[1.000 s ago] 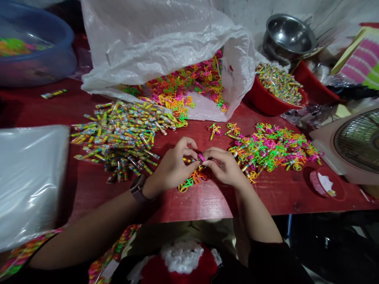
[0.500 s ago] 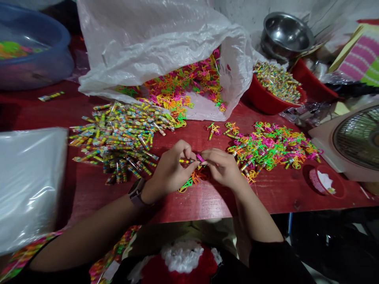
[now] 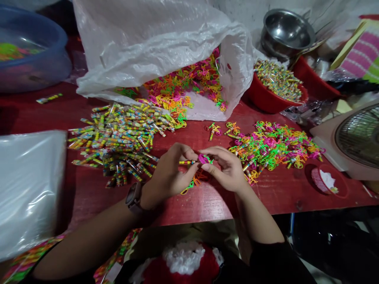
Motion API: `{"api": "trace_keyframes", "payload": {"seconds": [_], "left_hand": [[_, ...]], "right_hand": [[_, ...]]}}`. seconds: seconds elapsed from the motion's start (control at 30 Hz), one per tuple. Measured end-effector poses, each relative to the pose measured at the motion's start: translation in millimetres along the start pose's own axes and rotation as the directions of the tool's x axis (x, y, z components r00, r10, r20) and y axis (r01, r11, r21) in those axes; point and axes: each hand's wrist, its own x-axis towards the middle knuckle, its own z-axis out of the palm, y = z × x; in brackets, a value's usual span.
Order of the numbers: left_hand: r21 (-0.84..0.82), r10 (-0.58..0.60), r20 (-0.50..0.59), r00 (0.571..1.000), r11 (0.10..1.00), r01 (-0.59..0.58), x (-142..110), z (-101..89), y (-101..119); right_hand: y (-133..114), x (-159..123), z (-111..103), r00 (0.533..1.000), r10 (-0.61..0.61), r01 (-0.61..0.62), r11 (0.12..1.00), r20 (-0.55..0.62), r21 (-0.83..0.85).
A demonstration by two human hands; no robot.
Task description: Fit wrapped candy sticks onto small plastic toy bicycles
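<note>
My left hand [image 3: 173,171], with a watch on its wrist, pinches a thin wrapped candy tube [image 3: 187,162] striped yellow and red. Its end meets a small pink and green plastic piece [image 3: 203,159] that my right hand [image 3: 226,167] holds between thumb and fingers. Exactly how the two join is hidden by my fingertips. Beneath my hands lie several loose plastic pieces [image 3: 197,179] in orange, green and yellow. To the left spreads a heap of wrapped candy tubes [image 3: 124,130]. On the right is a pile of bright plastic pieces with tubes attached [image 3: 272,146].
Behind my hands, a white plastic bag [image 3: 166,51] lies open, spilling colourful pieces. A red bowl [image 3: 260,96] of small tubes, a steel bowl [image 3: 287,33] and a fan [image 3: 355,138] stand right. Clear plastic sheets [image 3: 32,185] and a blue basin [image 3: 32,59] are left.
The pink piece has turned between my fingers, showing its round shape and a green part. My right hand has opened out slightly around it; the left still grips the tube.
</note>
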Motion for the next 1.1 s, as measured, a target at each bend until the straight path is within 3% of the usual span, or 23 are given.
{"api": "trace_keyframes", "payload": {"seconds": [0.2,0.4,0.57,0.67,0.87,1.1], "left_hand": [[-0.055,0.064,0.022,0.998,0.997,-0.063,-2.9,-0.8,-0.8],[-0.158,-0.105,0.059,0.993,0.981,0.113,-3.1,-0.2,-3.0],[-0.128,-0.045,0.115,0.992,0.99,0.06,0.2,-2.0,0.4],[-0.201,-0.034,0.164,0.986,0.977,0.067,1.3,-4.6,2.7],[-0.489,-0.027,0.289,0.957,0.855,0.172,5.2,-8.2,2.0],[-0.482,-0.115,0.254,0.96,0.846,0.229,9.0,-0.9,-8.1]], "right_hand": [[-0.8,3.8,0.1,0.996,0.071,-0.081,0.975,0.058,0.206],[-3.2,0.7,4.6,0.983,0.053,-0.036,0.994,-0.174,0.099],[-7.3,0.7,0.0,0.992,0.128,-0.127,0.954,0.013,0.271],[-8.2,1.1,-1.8,0.984,0.152,-0.173,0.929,0.088,0.326],[-6.6,-0.9,0.0,0.989,0.15,-0.149,0.944,0.019,0.295],[-6.0,-3.9,5.4,0.993,0.116,-0.109,0.963,-0.014,0.248]]}}
